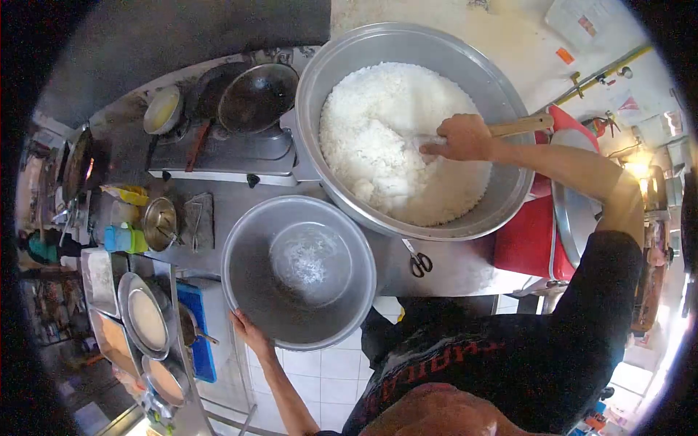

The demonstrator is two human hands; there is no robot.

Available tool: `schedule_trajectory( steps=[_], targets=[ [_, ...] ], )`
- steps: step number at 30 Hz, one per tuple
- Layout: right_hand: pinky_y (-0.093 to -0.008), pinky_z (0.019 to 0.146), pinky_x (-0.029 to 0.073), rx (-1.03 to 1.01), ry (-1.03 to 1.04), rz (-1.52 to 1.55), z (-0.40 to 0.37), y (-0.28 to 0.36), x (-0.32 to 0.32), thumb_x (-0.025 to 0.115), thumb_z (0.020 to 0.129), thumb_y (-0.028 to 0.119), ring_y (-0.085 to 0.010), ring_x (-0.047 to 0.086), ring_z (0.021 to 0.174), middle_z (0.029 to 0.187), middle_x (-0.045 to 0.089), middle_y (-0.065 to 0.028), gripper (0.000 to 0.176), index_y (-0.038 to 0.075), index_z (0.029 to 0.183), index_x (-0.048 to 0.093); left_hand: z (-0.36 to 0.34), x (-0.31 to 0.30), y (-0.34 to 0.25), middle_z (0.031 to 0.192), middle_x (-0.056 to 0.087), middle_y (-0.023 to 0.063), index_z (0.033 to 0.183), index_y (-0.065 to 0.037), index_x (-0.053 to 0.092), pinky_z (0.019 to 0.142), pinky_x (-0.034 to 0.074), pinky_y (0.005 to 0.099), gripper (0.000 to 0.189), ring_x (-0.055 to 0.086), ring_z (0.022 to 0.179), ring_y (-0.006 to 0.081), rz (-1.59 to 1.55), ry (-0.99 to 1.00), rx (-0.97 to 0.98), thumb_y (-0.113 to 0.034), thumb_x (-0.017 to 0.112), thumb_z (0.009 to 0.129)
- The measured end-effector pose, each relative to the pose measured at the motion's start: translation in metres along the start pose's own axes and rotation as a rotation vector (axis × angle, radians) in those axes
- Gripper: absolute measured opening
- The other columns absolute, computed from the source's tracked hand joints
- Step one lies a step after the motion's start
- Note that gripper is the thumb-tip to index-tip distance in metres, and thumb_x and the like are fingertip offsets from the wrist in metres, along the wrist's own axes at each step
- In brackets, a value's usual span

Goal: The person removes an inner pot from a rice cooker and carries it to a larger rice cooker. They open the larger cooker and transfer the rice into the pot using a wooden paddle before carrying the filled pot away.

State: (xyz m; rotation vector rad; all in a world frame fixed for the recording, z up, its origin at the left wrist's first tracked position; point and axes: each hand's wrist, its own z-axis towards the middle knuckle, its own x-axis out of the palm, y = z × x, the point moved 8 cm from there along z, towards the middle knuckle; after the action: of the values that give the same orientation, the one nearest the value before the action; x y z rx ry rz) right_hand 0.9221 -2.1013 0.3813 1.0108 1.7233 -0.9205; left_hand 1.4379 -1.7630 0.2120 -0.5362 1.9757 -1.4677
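Note:
In the head view, a large metal pot [502, 91] of white rice [385, 138] stands on the counter. My right hand [464, 138] is over the rice, its fingers closed on a wooden-handled tool [525, 125]. The handle crosses the pot's right rim, and the tool's pale front end reaches into the rice, partly hidden. My left hand [251, 333] grips the lower left rim of a wide metal basin [254, 283], its fingers partly hidden by the wall. A few white traces lie on the basin's bottom. The basin sits just below and left of the pot, its lower part past the counter edge.
Scissors [417, 260] lie on the counter below the pot. A dark wok [258, 98] rests on a stove [233, 156] at upper left. Bowls and trays of food, including a round pan [147, 316], stand at lower left. A red container [525, 236] is at right.

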Motion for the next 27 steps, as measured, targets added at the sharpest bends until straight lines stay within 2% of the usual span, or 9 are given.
schedule_trajectory(
  steps=[5,8,11,14,17,22,25,26,27],
  targets=[
    [-0.0453,0.071,0.053,0.084,0.082,0.091,-0.011,-0.005,0.006,0.049,0.078,0.075,-0.0341,0.067,0.077,0.076,0.068,-0.0184,0.078,0.001,0.082,0.072,0.003,-0.001,0.017,0.114,0.054,0.0128,0.122,0.002,0.046,0.091,0.04,0.0341,0.043,0.05,0.101,0.0219,-0.139,0.053,0.0,-0.035,0.039,0.102],
    [-0.0439,0.073,0.051,0.095,-0.133,0.084,-0.015,-0.01,0.011,0.052,0.077,0.073,-0.0335,0.067,0.078,0.073,0.067,-0.016,0.074,0.002,0.081,0.072,0.0,-0.001,0.016,0.115,0.054,0.0131,0.122,0.002,0.046,0.091,0.04,0.0355,0.043,0.05,0.102,0.0228,-0.112,0.037,0.017,-0.036,0.039,0.102],
    [-0.0433,0.075,0.05,0.153,0.112,0.142,-0.022,-0.011,0.017,0.053,0.075,0.074,-0.0331,0.066,0.08,0.076,0.068,-0.016,0.076,0.001,0.08,0.072,-0.002,-0.005,0.015,0.117,0.053,0.0136,0.122,0.002,0.046,0.092,0.04,0.0363,0.044,0.05,0.103,0.0232,-0.081,-0.001,0.013,-0.036,0.039,0.102],
    [-0.0434,0.075,0.05,0.242,0.253,0.255,-0.031,-0.014,0.025,0.053,0.074,0.076,-0.0329,0.066,0.078,0.074,0.067,-0.0161,0.077,0.001,0.079,0.072,-0.001,-0.007,0.019,0.118,0.053,0.0138,0.123,0.003,0.047,0.092,0.04,0.0366,0.043,0.05,0.104,0.0235,-0.086,-0.027,0.0,-0.034,0.038,0.102],
    [-0.0438,0.073,0.05,0.265,0.282,0.36,-0.041,-0.016,0.036,0.052,0.075,0.076,-0.0324,0.066,0.074,0.069,0.066,-0.0159,0.078,0.001,0.076,0.071,-0.006,0.001,0.008,0.118,0.053,0.0137,0.124,0.003,0.047,0.092,0.04,0.0361,0.043,0.05,0.105,0.0232,-0.157,0.022,0.004,-0.033,0.039,0.102],
    [-0.0442,0.069,0.05,0.171,0.114,0.265,-0.036,-0.02,0.035,0.052,0.075,0.076,-0.0332,0.065,0.07,0.066,0.064,-0.0164,0.079,0.0,0.072,0.07,0.005,-0.009,0.028,0.118,0.053,0.0127,0.125,0.003,0.047,0.094,0.039,0.035,0.042,0.049,0.106,0.0216,-0.116,0.014,0.037,-0.032,0.038,0.103],
    [-0.0448,0.075,0.051,0.117,0.061,0.2,-0.036,-0.016,0.016,0.051,0.073,0.079,-0.0335,0.065,0.079,0.075,0.066,-0.0163,0.08,0.002,0.078,0.072,-0.007,0.009,-0.003,0.118,0.053,0.0119,0.124,0.003,0.048,0.095,0.038,0.0348,0.042,0.048,0.107,0.0206,-0.244,0.134,0.074,-0.033,0.038,0.103],
    [-0.045,0.077,0.051,0.102,0.056,0.191,-0.036,-0.016,0.013,0.05,0.072,0.081,-0.0336,0.066,0.084,0.079,0.067,-0.016,0.082,0.003,0.081,0.073,-0.008,0.008,-0.004,0.117,0.053,0.0116,0.123,0.002,0.048,0.094,0.038,0.0345,0.042,0.048,0.106,0.0202,-0.238,0.102,0.052,-0.033,0.038,0.103],
    [-0.045,0.073,0.05,0.06,-0.044,0.189,-0.032,-0.017,0.009,0.053,0.072,0.079,-0.0341,0.065,0.079,0.074,0.066,-0.0171,0.079,0.002,0.077,0.072,-0.007,0.008,-0.003,0.117,0.053,0.0113,0.123,0.002,0.048,0.094,0.038,0.0343,0.042,0.048,0.105,0.0198,-0.231,0.073,0.03,-0.033,0.037,0.103]
  ],
)
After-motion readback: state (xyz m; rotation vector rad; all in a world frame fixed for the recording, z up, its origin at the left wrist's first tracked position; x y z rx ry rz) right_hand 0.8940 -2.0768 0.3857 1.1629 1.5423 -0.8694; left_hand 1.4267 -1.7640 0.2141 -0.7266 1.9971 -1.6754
